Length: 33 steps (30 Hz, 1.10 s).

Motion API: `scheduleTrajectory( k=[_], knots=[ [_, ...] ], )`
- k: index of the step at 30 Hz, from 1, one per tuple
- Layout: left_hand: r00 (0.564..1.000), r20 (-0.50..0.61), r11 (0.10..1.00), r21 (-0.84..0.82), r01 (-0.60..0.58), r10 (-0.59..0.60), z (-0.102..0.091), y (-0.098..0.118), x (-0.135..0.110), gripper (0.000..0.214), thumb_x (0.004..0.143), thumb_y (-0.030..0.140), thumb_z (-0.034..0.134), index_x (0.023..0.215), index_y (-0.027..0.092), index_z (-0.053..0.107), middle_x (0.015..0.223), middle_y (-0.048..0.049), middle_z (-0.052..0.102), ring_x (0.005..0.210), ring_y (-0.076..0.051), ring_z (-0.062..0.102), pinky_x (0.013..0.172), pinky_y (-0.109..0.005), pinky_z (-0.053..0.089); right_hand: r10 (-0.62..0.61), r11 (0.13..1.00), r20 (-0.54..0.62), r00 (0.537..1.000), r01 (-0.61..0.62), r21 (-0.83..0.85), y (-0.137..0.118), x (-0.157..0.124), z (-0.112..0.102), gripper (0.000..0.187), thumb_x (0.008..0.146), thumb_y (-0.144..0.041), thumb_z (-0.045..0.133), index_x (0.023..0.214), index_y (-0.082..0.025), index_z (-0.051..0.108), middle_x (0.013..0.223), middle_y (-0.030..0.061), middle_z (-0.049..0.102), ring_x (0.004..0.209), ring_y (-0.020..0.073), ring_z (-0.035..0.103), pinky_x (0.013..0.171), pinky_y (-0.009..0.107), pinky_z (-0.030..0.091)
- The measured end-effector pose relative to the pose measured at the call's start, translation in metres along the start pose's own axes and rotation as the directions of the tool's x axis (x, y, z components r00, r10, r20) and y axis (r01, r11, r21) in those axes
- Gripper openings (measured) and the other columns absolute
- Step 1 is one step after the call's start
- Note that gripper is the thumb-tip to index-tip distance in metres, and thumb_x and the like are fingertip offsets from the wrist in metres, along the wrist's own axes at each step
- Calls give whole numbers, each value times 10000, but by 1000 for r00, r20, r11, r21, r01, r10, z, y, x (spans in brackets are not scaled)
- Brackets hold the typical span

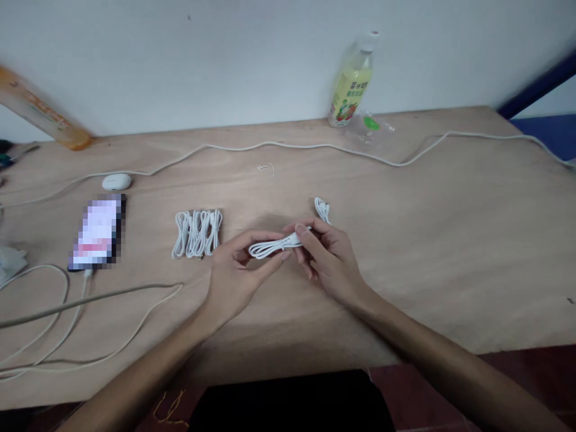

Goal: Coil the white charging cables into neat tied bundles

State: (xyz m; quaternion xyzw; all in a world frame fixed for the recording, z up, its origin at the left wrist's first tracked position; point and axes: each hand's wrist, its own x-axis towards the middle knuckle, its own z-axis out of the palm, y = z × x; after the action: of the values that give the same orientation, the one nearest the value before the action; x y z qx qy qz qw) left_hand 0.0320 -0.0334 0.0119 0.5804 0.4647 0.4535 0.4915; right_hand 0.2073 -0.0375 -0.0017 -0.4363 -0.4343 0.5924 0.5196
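A bundled white cable (pixel 270 246) is held level above the table between my two hands. My left hand (pixel 238 264) pinches its looped side between thumb and fingers. My right hand (pixel 330 255) grips the other end, with the thumb on top. Left of my hands, several coiled white cables (pixel 197 233) lie side by side in a row. Another small white cable bundle (pixel 321 210) rests on the table just beyond my right hand and is partly hidden by it.
A phone (pixel 98 232) with a charging cable and a white earbud case (pixel 116 182) lie to the left. A long white cord (pixel 270 144) crosses the back. By the wall stand a yellow-green bottle (pixel 351 87) with clear plastic wrap (pixel 369 129), and an orange bottle (pixel 45 111).
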Motion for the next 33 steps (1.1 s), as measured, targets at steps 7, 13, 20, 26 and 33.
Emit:
scheduleTrajectory(
  k=[7,13,20,26,33],
  knots=[
    [995,-27,987,124,-97,101,0,-1,-2,143,866,244,915,1003,245,875,1000,-28,895,921,-216,843,883,-315,682,63,997,32,998,-64,46,-1,0,-1,495,937,-698,774,953,-205,737,561,-92,548,373,61,396,351,206,305],
    [990,-23,979,152,-137,142,-2,-3,-3,121,875,228,912,989,251,878,974,-15,894,900,-199,838,862,-287,667,66,995,44,997,-69,75,1,1,-2,481,935,-687,780,929,-207,745,578,-84,551,395,61,404,364,205,333],
    [996,-46,992,109,-66,72,-1,-2,-2,140,843,267,936,974,252,888,981,-23,903,875,-211,852,813,-289,689,60,997,21,998,-61,55,1,2,-2,478,917,-683,793,890,-207,755,603,-68,545,448,72,434,393,211,338],
    [1000,-15,1000,5,-14,14,0,1,0,200,816,239,944,1010,232,892,1013,-34,909,919,-217,868,869,-292,703,59,997,8,998,-59,44,-1,2,-1,500,912,-698,795,859,-204,746,594,-66,544,432,68,429,384,215,321],
    [1000,-17,1000,-11,-24,24,-2,1,1,172,830,205,926,997,227,892,981,-17,910,891,-193,873,836,-247,698,50,996,9,999,-50,75,-2,3,0,511,883,-695,828,824,-197,725,580,-70,559,413,55,427,374,198,310]
  ],
)
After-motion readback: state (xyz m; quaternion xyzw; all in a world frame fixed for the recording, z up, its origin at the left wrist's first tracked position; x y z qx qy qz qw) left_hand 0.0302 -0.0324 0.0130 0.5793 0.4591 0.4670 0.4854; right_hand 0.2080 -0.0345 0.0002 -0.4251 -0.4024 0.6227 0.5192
